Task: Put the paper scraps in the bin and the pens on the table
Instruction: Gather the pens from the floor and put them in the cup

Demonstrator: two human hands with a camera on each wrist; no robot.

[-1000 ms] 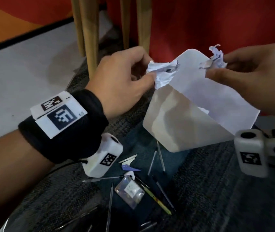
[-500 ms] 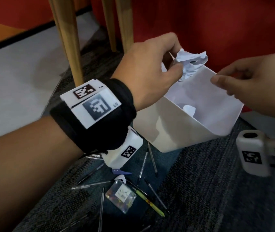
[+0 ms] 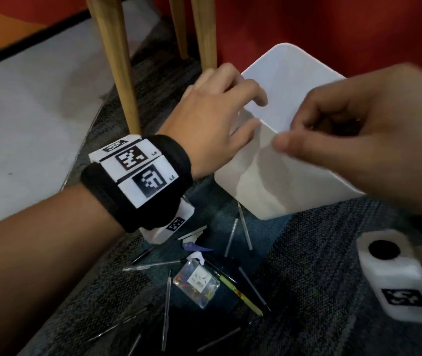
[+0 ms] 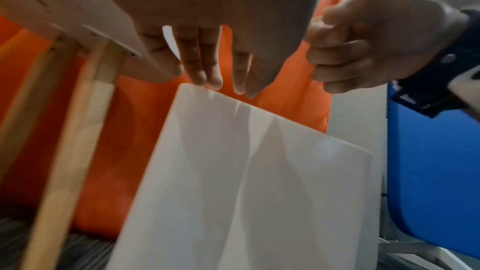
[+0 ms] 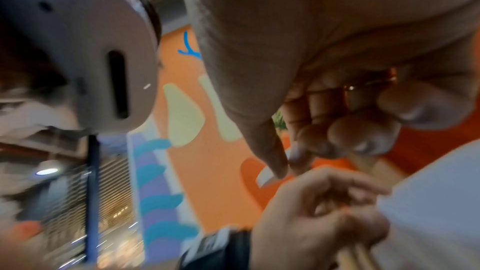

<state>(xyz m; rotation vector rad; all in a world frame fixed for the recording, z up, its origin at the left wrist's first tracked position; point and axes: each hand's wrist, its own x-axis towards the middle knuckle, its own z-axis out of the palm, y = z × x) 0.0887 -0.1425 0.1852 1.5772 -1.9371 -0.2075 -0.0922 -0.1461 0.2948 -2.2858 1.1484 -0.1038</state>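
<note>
The white bin [image 3: 294,80] stands tilted on the carpet, and what lies inside it is hidden by my hands. My left hand [image 3: 256,111] hovers over the bin's near-left rim with straight fingers and holds nothing; the left wrist view shows its fingertips [image 4: 205,79] just above the bin [image 4: 246,171]. My right hand [image 3: 292,134] is over the bin's front wall, fingers curled, nothing in them. Several pens [image 3: 244,227] lie scattered on the carpet below, among them a green one [image 3: 240,295]. Small white scraps [image 3: 197,256] lie among them.
Wooden chair legs [image 3: 119,65] rise just left of the bin. A red wall [image 3: 333,27] stands behind it. A clear plastic packet [image 3: 197,281] and a blue bit [image 3: 199,249] lie among the pens. Pale floor [image 3: 24,111] borders the carpet on the left.
The crumpled paper that my left hand held over the bin is gone from it, and its fingers have straightened. My right hand has come in closer over the bin.
</note>
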